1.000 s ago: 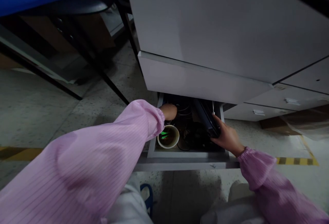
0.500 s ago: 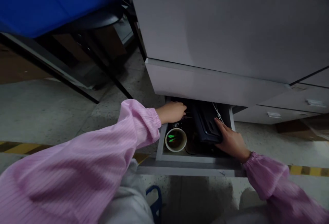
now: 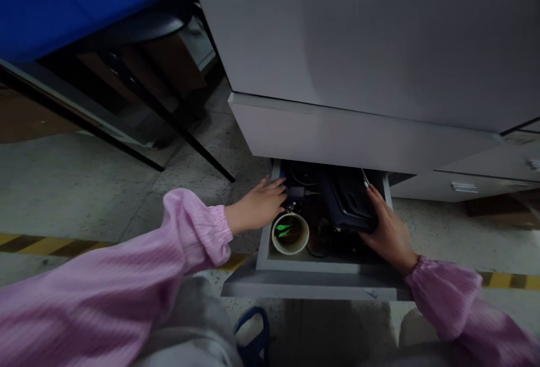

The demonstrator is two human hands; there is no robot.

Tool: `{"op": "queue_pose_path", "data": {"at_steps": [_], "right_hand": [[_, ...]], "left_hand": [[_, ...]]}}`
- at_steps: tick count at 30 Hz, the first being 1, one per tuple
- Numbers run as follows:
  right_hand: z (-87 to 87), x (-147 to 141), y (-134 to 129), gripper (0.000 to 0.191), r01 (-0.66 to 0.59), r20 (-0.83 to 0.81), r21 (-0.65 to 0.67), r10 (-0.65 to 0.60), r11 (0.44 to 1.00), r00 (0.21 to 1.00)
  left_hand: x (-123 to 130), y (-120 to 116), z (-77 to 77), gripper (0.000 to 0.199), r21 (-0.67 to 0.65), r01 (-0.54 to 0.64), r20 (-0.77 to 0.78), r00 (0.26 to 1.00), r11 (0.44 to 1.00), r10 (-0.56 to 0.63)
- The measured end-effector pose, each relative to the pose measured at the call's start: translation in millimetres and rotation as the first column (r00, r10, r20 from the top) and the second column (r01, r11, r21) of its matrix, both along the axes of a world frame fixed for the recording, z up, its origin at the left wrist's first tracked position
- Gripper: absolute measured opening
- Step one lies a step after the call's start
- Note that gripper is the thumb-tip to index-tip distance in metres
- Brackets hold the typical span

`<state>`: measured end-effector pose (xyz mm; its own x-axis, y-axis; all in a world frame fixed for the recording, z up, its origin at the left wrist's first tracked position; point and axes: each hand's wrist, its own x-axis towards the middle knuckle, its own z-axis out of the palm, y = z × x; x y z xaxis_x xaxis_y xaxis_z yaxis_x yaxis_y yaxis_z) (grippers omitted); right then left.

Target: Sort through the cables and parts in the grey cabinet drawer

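A pulled-out drawer [image 3: 312, 266] holds a jumble of small items. My right hand [image 3: 390, 235] grips the near right corner of a dark, flat, wallet-like case [image 3: 348, 201], thumb on its near side and fingers along its right edge. My left hand [image 3: 262, 204] is open over the drawer's left wall, fingers apart and pointing inward, with nothing in them. Just below its fingertips stands a white paper cup [image 3: 304, 239] with bright green bits inside. A grey plug with a cable [image 3: 297, 191] lies near those fingers. Dark clutter around the case is too dim to make out.
The light grey cabinet [image 3: 358, 46] rises above the drawer, its lower panel overhanging the drawer's back. Thin black metal legs [image 3: 185, 131] and a blue cover [image 3: 84, 1] are at left. A blue sandal [image 3: 253, 339] is below, and yellow-black tape [image 3: 54, 244] crosses the floor.
My left hand has drawn back left out of the drawer and its fingers have spread. The grey plug now shows. My right hand and the dark case have shifted slightly right.
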<state>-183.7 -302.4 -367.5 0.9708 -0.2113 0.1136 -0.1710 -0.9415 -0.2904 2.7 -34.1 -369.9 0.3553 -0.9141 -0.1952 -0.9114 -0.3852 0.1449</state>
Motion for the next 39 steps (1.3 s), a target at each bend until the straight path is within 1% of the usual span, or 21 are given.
{"op": "queue_pose_path", "data": {"at_steps": [4, 10, 12, 16, 21, 24, 27, 30, 34, 39], "right_hand": [[0.2, 2.2, 0.7, 0.090, -0.001, 0.022, 0.067, -0.001, 0.998, 1.000], [-2.2, 5.0, -2.2, 0.093, -0.043, 0.005, 0.142, 0.043, 0.989, 0.999], [-2.5, 5.9, -2.9, 0.094, -0.053, 0.001, 0.143, 0.053, 0.988, 0.999], [-3.0, 6.9, -4.6, 0.093, -0.073, 0.003, 0.140, 0.074, 0.987, 0.997], [-6.5, 7.4, -7.1, 0.094, -0.102, 0.017, 0.105, 0.101, 0.989, 0.995], [-12.8, 7.2, -6.7, 0.094, -0.148, -0.039, 0.074, 0.151, 0.986, 0.988], [-22.7, 5.1, -6.8, 0.101, -0.209, -0.187, 0.022, 0.210, 0.978, 0.960], [-31.9, 2.1, -8.7, 0.105, -0.215, -0.305, 0.004, 0.205, 0.977, 0.930], [-38.5, -0.3, -10.6, 0.107, -0.206, -0.314, 0.041, 0.208, 0.978, 0.926], [-40.7, 0.1, -7.6, 0.113, -0.194, -0.327, 0.067, 0.205, 0.979, 0.923]], "left_hand": [[-3.9, 4.9, -6.6, 0.037, -0.010, -0.028, -0.003, 1.000, 1.000, 0.028], [-7.7, 5.0, -11.9, 0.039, -0.035, -0.027, 0.054, 0.998, 0.999, 0.029], [-7.8, 5.4, -12.5, 0.039, -0.043, -0.020, 0.065, 0.998, 0.999, 0.022], [-7.2, 6.2, -12.0, 0.040, -0.016, -0.013, 0.068, 0.998, 1.000, 0.014], [-7.0, 5.8, -10.5, 0.039, -0.009, -0.021, 0.062, 0.998, 1.000, 0.022], [-6.9, 4.9, -8.8, 0.041, 0.012, -0.020, 0.062, 0.998, 1.000, 0.020], [-6.7, 4.2, -6.6, 0.042, 0.021, -0.021, 0.053, 0.998, 1.000, 0.020], [-7.0, 3.6, -4.2, 0.042, 0.026, -0.036, 0.040, 0.999, 0.999, 0.035], [-8.1, 3.1, -2.5, 0.042, 0.019, -0.045, 0.021, 0.999, 0.999, 0.045], [-7.8, 4.7, -4.8, 0.041, 0.001, -0.055, 0.025, 0.998, 0.998, 0.055]]}}
